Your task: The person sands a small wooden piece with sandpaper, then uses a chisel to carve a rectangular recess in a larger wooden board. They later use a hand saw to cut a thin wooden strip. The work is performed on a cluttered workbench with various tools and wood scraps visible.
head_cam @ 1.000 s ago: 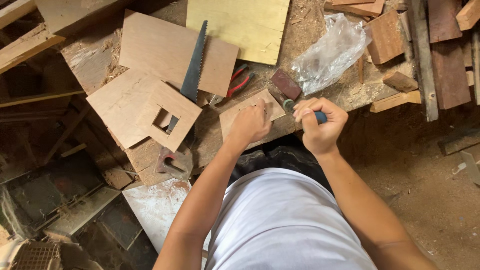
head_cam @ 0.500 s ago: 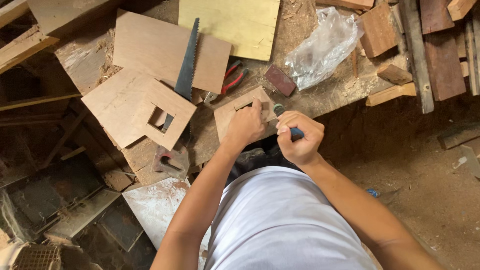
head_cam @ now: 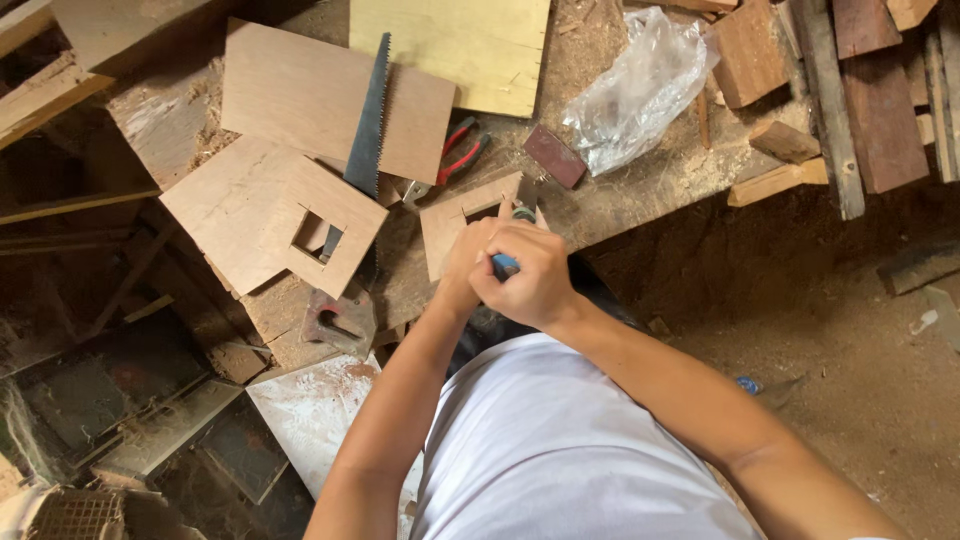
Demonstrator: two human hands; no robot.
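Note:
A small plywood piece (head_cam: 455,222) lies near the bench's front edge. My left hand (head_cam: 468,258) presses down on it. My right hand (head_cam: 532,275) is closed around a blue-handled tool (head_cam: 505,265), its metal blade (head_cam: 527,192) resting against the piece's far end. The two hands touch each other over the piece. Most of the tool's handle is hidden in my fist.
A handsaw (head_cam: 366,135) lies across plywood sheets (head_cam: 300,95), one with a square hole (head_cam: 318,232). Red-handled pliers (head_cam: 452,155), a dark block (head_cam: 553,155), a clear plastic bag (head_cam: 640,85) and wood offcuts (head_cam: 775,140) sit on the sawdust-covered bench (head_cam: 640,190). Dirt floor (head_cam: 850,340) lies at the right.
My right hand with the blue-handled tool has moved left, from beside the plywood piece to over it, meeting my left hand. The view has shifted slightly.

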